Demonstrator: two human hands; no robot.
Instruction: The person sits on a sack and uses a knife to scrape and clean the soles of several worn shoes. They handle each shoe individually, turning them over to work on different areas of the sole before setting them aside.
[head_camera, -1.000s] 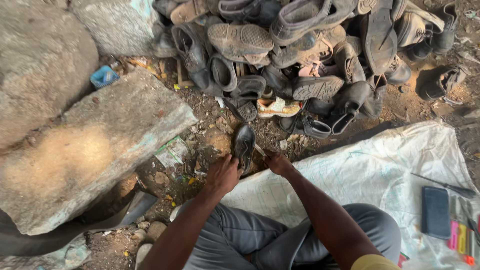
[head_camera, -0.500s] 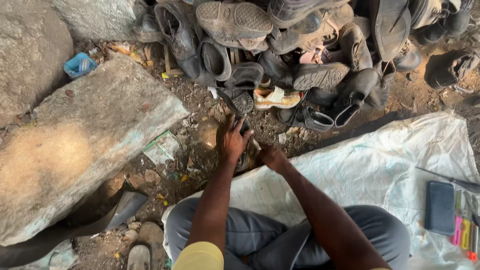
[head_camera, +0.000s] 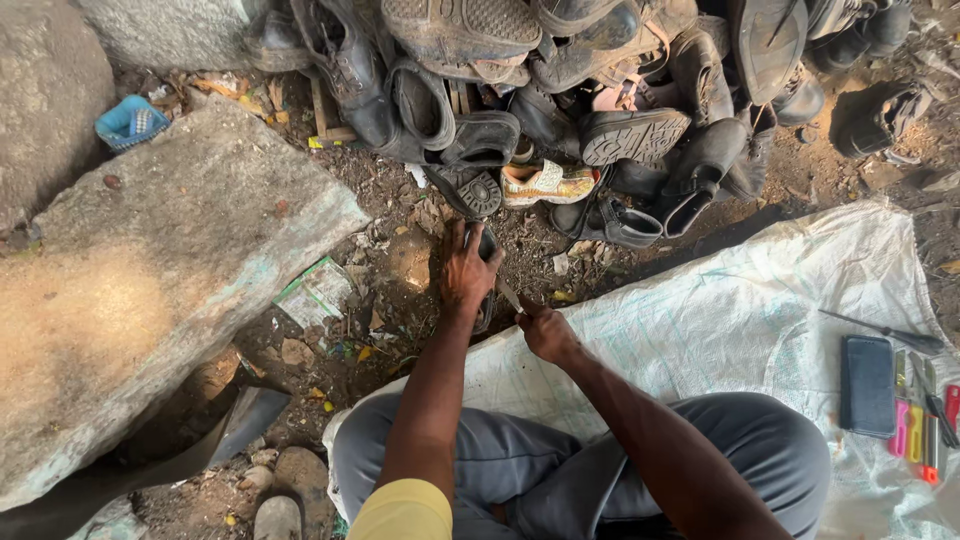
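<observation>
My left hand (head_camera: 466, 272) presses down on a dark shoe sole (head_camera: 487, 305) that stands on the dirt in front of my knees. Only the ends of the sole show past my fingers. My right hand (head_camera: 545, 330) is closed on a thin metal blade (head_camera: 507, 293) whose tip meets the right edge of the sole. Both forearms reach forward from my lap, over grey trousers.
A heap of worn shoes and sandals (head_camera: 560, 90) fills the top. A large flat stone (head_camera: 150, 280) lies at left. At right, a white woven sack (head_camera: 760, 310) carries a black phone (head_camera: 867, 385) and several coloured tools (head_camera: 920, 430).
The view has tilted nearer to the shoe heap. My left hand has moved from beside the sole to on top of it, and my right hand has brought the blade to its edge.
</observation>
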